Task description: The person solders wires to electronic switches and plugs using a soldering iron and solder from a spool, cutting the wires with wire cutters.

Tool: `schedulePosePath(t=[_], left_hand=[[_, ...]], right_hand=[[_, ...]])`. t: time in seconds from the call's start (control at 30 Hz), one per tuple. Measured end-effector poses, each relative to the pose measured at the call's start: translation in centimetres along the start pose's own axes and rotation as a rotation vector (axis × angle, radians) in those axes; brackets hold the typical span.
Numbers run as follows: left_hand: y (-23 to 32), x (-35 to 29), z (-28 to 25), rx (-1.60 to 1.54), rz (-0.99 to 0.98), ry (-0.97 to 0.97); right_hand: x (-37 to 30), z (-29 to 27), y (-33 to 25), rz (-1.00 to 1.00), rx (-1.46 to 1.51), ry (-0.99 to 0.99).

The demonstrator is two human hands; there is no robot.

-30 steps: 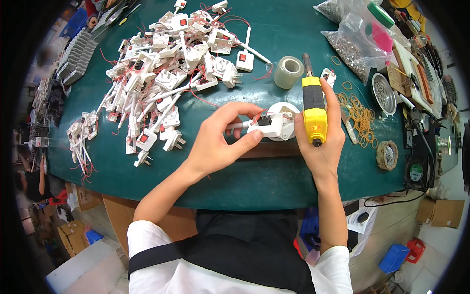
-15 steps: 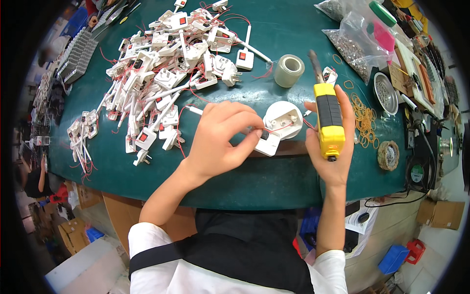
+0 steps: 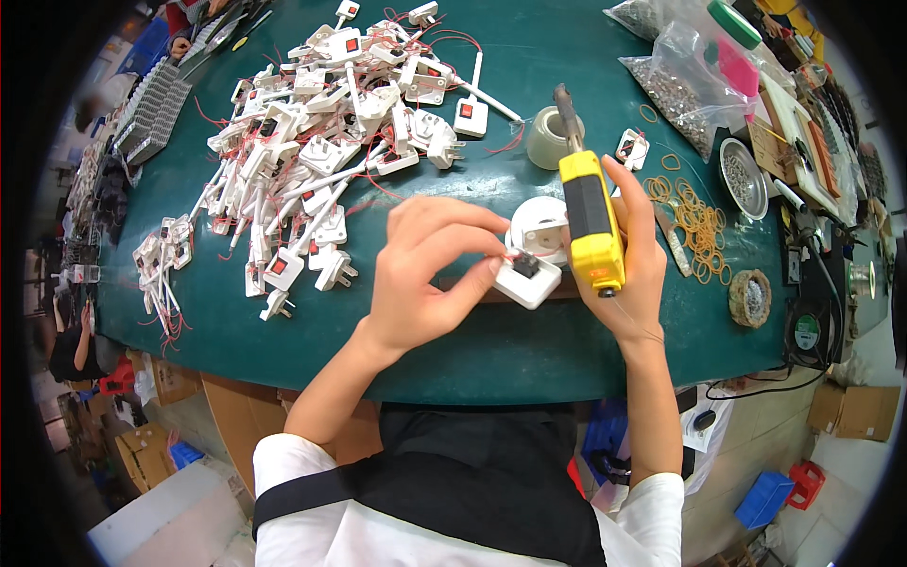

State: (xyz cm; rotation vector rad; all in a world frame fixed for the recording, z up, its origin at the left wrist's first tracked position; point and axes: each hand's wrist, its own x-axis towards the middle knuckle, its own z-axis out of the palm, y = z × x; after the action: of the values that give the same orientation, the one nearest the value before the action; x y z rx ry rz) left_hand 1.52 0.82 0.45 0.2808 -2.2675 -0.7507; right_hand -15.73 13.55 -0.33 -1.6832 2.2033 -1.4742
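Note:
Between thumb and fingertips, my left hand [image 3: 425, 274] pinches the edge of a white square switch housing [image 3: 525, 293]. A small black switch [image 3: 525, 266] shows in its open back, with a bit of red wire by my fingertips. Behind it sits a round white piece [image 3: 539, 223], partly hidden by my right hand. My right hand [image 3: 635, 269] is closed round a yellow-and-black soldering gun [image 3: 591, 213], its dark metal tip pointing away from me. That tip passes in front of a roll of clear tape [image 3: 543, 142]. The fingers under the tool are partly hidden.
White plug and switch assemblies [image 3: 312, 151] with red wires lie heaped at the left. To the right are an open switch housing [image 3: 632, 148], rubber bands [image 3: 699, 227], a metal bowl [image 3: 744, 180], bags of small parts [image 3: 671, 94] and a small round container [image 3: 750, 298].
The soldering gun has moved left, its tip now before the tape roll. The white housing has turned, bringing its black switch into view. A switch housing at the right is now uncovered.

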Motion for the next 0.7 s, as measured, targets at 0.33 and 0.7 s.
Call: schedulePosePath(t=[0.33,0.7], left_hand=[[0.1,-0.3,-0.1,-0.303,-0.166,-0.250],[0.4,-0.4,0.9,-0.789,-0.426,-0.081]], right_hand=[[1.0,1.4,-1.8,0.007,-0.186,0.090],[0.6,0.5,-2.2,0.184,-0.008,0.101]])
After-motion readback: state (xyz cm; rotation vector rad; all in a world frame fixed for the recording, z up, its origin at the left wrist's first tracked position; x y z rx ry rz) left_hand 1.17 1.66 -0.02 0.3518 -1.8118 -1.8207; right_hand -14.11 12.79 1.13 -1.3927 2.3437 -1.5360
